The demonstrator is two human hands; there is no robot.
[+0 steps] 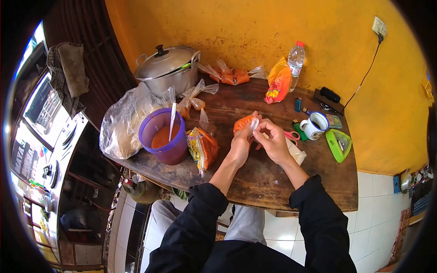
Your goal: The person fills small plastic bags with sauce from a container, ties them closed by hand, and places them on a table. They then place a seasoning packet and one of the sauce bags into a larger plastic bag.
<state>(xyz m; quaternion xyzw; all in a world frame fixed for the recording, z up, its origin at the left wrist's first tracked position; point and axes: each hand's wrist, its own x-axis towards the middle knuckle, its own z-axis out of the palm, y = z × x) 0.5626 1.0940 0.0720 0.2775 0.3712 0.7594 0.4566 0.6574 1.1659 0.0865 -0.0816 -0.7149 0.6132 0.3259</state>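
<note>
Yellow wall (236, 22): scuffed, rising behind the far edge of a dark wooden table (259, 182).
Bag of orange filling (242, 124): held up over the table's middle, between the far and near edges.
Its lie: long axis runs roughly along the near edge, filled end to the left, clear neck towards the right hand.
Left hand (240, 146): closed round the bag, thumb and fingers pinching near its neck.
Right hand (274, 143): thumb and forefinger pinching the clear neck; I can't make out the fingertips exactly.
Purple bucket (172, 157): near the left end, orange mix inside, spoon (172, 120) leaning upright.
Printed packet (203, 148): between bucket and left hand.
Filled bags (234, 77): along the far edge, beside the lidded pot (170, 85).
Mug (314, 131): towards the right end, near a green case (335, 150).
</note>
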